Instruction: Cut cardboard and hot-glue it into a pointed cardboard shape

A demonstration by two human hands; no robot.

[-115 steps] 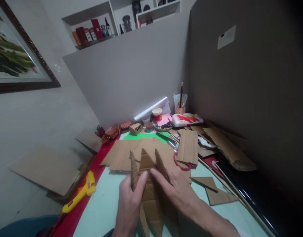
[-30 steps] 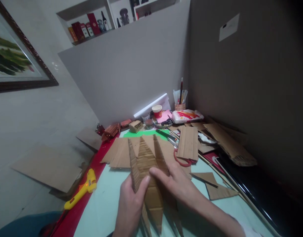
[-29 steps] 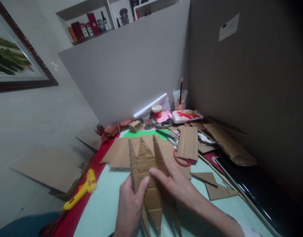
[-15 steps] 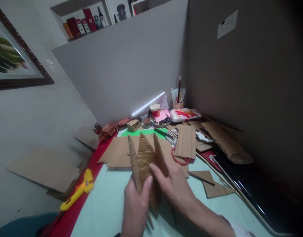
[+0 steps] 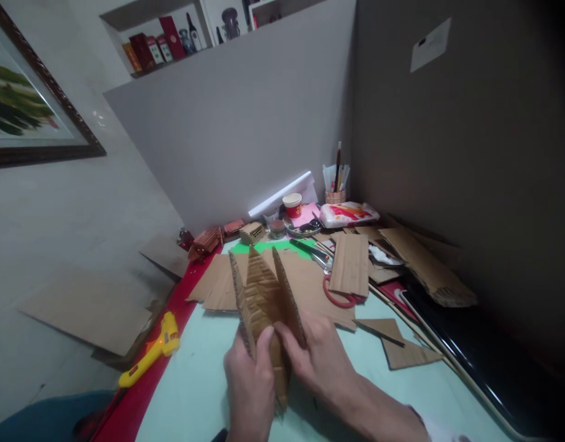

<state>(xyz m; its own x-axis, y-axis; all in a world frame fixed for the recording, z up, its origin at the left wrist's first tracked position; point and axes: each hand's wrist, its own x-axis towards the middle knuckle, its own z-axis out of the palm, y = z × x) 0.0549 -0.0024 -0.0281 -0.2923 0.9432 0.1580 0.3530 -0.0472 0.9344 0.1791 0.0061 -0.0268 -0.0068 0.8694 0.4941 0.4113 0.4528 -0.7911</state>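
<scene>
- Currently gripping pointed cardboard form (image 5: 260,294) with fingers of left hand (image 5: 251,377) and right hand (image 5: 317,356)
- Got yellow glue gun (image 5: 163,344) at left, red-handled scissors (image 5: 338,304) at right, partly under cardboard strip (image 5: 350,264)

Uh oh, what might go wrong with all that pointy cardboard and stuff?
Squeezed between the left hand and right hand, the cardboard might bend or tear, especially at its thin points.

The glue gun, left of the hands, shows a small orange glow, so it may be hot enough to burn.

The scissors lie partly under a strip; lifting that carelessly could knock them.
</scene>
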